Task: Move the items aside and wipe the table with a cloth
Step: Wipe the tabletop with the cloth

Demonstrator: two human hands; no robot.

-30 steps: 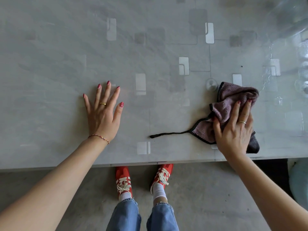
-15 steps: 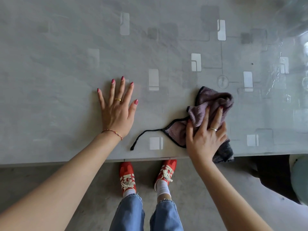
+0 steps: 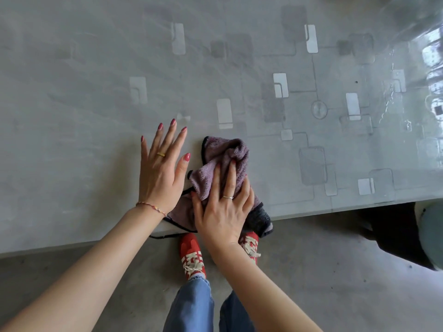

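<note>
Head view, down over table (image 3: 72, 140)

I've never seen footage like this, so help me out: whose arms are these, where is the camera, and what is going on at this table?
There is no machine here. A person wears a wide-angle camera on the head, so you look down along their own two arms, with their red shoes and jeans on the floor below.

The left hand lies flat on the grey patterned table, fingers straight and spread, holding nothing.

The right hand presses down on a bunched purple cloth with a dark edge, close to the near edge of the table. Its fingers look fairly straight over the cloth, so it reads more as pressing than as a closed grip. A dark corner of the cloth and a thin black cord hang over the edge. The two hands are nearly side by side. It looks like wiping.
</note>
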